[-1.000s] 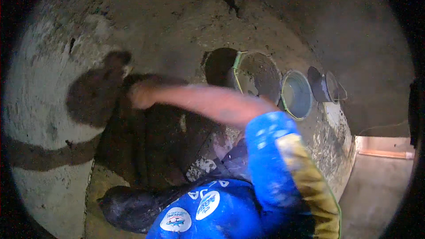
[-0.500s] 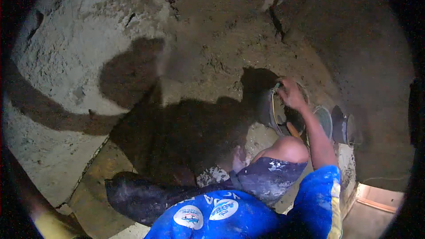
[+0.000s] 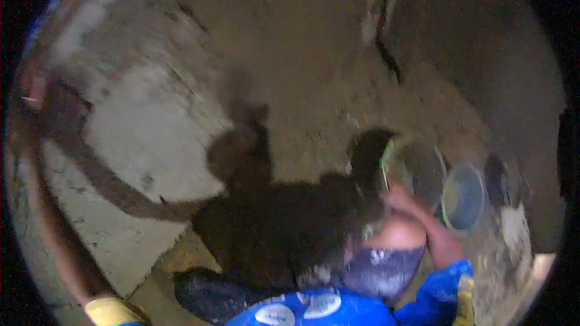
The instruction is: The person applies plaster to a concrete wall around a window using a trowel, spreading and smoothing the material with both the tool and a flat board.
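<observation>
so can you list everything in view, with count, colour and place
large bucket: one, grey-brown with yellow-green at its left rim, right of centre
second bucket: one, grey-blue, right of the large one
third bucket: one, dark, farthest right, blurred
crack: one, black, upper right of centre
pale surface: one area, grey-white, left
shadow: one, dark, centre
shirt: one, blue with two white ovals and yellow sleeve trim, bottom
trousers: one pair, dark with pale marks, lower centre
knee: one, bare, below the large bucket
left hand: one, bare, left rim, grip unclear
right hand: one, bare, by the large bucket, grip unclear
</observation>
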The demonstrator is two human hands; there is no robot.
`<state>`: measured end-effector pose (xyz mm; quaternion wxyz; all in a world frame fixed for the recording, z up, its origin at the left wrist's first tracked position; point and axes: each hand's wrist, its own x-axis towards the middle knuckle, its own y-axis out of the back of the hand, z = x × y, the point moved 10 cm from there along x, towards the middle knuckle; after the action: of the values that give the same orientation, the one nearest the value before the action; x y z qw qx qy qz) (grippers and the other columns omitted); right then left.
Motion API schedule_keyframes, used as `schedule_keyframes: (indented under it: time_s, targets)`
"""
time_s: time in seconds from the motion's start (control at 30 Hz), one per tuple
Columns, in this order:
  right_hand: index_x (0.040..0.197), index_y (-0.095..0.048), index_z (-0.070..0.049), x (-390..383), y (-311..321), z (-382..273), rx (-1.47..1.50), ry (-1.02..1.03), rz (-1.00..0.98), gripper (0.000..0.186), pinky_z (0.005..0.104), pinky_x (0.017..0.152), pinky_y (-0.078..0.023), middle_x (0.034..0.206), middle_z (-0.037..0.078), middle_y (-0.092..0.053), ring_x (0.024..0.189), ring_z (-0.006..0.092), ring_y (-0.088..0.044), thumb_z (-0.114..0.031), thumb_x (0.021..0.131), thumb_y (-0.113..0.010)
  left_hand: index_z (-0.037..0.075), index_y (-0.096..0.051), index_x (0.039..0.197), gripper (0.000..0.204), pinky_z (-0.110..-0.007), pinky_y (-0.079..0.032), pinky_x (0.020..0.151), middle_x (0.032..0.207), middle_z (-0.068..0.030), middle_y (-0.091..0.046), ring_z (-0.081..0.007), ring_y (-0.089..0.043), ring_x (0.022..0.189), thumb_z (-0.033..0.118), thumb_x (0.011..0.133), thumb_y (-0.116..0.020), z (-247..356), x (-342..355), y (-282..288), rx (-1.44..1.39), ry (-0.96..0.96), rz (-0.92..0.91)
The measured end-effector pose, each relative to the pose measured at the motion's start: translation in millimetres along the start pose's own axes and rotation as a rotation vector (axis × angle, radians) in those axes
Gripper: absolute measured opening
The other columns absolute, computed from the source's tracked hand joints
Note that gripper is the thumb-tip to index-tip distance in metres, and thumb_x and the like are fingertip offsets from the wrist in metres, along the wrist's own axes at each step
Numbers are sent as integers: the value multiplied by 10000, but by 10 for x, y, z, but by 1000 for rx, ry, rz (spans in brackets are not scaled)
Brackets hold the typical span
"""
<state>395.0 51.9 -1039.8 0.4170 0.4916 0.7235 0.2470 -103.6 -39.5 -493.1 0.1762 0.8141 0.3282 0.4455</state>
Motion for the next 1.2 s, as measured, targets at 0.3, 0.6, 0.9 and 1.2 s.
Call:
schedule_keyframes:
  time_s: [0.3, 0.6, 0.9, 1.2]
  targets:
    - [1030, -578, 31, -186, 615, -861, 130, 58, 31, 460, 412, 779, -485, 954, 217, -622, 902, 350, -603, -305, 724, -651, 72, -525, 1161, 560, -468, -337, 964, 1202, -188, -490, -355, -438, 1146, 421, 743, -654, 2083, -684, -908, -838, -80, -280]
    - [1167, -507, 12, -424, -485, -2703, -104, 460, -601, 557, 417, 907, -415, 1139, 255, -538, 1066, 335, -528, -359, 762, -600, 13, -334, 1321, 785, -415, -306, 990, 1278, -142, -432, -249, -392, 1174, 636, 850, -401, 3604, -1622, -2157, -1912, 735, -998]
    - [1224, -507, -51, -547, -781, -2409, -586, 570, -625, 616, 502, 871, -425, 1161, 228, -552, 1084, 357, -529, -541, 867, -400, 44, -460, 1147, 465, -393, -420, 781, 1007, -116, -527, -227, -507, 907, 392, 841, -494, 3138, -2764, -2401, -1833, 1357, -805]
    - [943, -652, -35, -192, -676, -1626, -912, 677, -375, 247, 566, 815, -423, 1062, 149, -617, 1087, 368, -523, -149, 751, -545, 43, -498, 1136, 370, -393, -459, 756, 952, -98, -558, -236, -545, 873, 264, 843, -542, 3186, -2068, -1853, -2288, 1147, -740]
